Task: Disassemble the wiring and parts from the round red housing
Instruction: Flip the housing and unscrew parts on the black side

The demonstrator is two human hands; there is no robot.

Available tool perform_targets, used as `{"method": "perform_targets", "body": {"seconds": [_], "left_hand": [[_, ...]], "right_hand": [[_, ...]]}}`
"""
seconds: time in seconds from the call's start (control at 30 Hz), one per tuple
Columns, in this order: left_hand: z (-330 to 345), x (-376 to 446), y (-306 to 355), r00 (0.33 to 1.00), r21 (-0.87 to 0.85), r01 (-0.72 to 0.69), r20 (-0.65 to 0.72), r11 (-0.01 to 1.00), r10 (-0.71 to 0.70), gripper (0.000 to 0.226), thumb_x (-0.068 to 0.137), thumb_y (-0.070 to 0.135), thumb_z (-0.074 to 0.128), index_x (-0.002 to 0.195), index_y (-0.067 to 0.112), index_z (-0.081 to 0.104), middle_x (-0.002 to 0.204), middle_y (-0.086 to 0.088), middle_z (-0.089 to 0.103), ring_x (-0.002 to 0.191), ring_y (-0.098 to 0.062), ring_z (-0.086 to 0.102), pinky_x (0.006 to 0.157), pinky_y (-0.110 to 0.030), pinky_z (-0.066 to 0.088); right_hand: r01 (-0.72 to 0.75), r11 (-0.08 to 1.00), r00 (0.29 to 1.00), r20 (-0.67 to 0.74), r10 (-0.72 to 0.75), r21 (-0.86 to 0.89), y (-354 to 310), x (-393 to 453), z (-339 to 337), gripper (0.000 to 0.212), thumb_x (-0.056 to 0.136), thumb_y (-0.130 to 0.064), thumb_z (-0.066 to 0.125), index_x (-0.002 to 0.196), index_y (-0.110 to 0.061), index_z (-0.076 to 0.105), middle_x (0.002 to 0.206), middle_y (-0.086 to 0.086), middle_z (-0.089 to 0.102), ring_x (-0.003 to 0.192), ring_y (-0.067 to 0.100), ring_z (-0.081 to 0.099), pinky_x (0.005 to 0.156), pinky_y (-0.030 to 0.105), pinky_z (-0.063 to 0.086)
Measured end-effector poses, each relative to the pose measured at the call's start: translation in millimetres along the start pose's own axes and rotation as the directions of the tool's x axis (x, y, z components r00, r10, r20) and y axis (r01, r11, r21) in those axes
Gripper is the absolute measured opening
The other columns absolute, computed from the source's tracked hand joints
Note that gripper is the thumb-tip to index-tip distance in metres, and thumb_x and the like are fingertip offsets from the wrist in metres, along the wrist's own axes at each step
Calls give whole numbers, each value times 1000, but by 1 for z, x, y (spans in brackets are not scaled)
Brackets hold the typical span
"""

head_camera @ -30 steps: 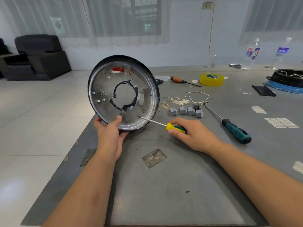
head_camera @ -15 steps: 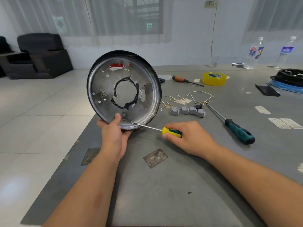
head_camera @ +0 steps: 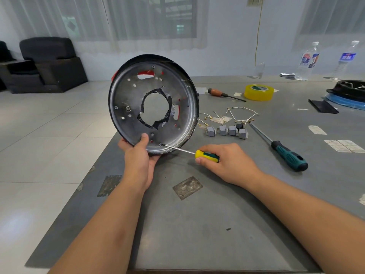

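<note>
While the left hand (head_camera: 138, 161) grips the round red housing (head_camera: 153, 109) upright by its six o'clock rim at the bench (head_camera: 197, 224) edge, the right hand (head_camera: 223, 161) wraps the yellow-green screwdriver (head_camera: 189, 152), its tip at a screw (head_camera: 160, 144) near six o'clock. Keeping the shaft square to the screw with firm inward pressure should stop it slipping.

No legible text, brand, number or sign anywhere in view. Two clear bottles at the far right of the table carry printed labels: left bottle (head_camera: 307, 62) has a blue, white and red label, right bottle (head_camera: 346, 59) a blue band with white characters; both too blurred to read. Yellow tape roll (head_camera: 259, 92) shows a green inner print, unreadable.
</note>
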State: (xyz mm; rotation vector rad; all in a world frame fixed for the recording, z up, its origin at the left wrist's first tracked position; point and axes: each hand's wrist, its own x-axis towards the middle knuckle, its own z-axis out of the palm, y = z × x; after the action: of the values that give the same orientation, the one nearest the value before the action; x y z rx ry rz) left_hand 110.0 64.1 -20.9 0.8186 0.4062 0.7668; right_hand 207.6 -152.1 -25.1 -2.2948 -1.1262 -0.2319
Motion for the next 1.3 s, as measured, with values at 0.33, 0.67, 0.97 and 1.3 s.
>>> {"method": "perform_targets", "body": {"seconds": [0.33,0.67,0.97,1.3], "left_hand": [[0,-3,-1,998,81,-41,41,996,37,46,105,1,56,140,23,37,136,-3,63,119,-22,69,84,-50,65],[1,-6,-3,980,274,-180,128,945,150,60,70,-3,48,108,42,37,116,8,53,100,-17,58,96,-55,56],[-1,-3,-4,983,283,-174,100,943,152,61,69,-6,46,107,41,36,121,8,55,103,-17,60,99,-61,55],[-3,-4,-6,981,296,-193,84,935,176,61,77,-13,45,109,38,36,125,5,53,106,-19,60,101,-64,54]], "right_hand": [[-51,998,998,23,52,-43,-15,-4,-4,43,93,-65,54,111,-32,73,86,-4,73,78,18,63,70,39,55],[-298,948,937,223,268,115,-35,8,-11,48,93,-55,58,73,-13,71,61,-4,71,47,5,57,51,26,43],[10,954,995,101,22,-301,-48,1,-7,46,105,-51,40,85,-16,61,74,4,57,76,37,54,57,37,31],[194,712,935,-92,-342,-675,-45,-11,-11,21,95,-33,67,113,-24,73,83,0,63,57,25,60,59,33,33]]}}
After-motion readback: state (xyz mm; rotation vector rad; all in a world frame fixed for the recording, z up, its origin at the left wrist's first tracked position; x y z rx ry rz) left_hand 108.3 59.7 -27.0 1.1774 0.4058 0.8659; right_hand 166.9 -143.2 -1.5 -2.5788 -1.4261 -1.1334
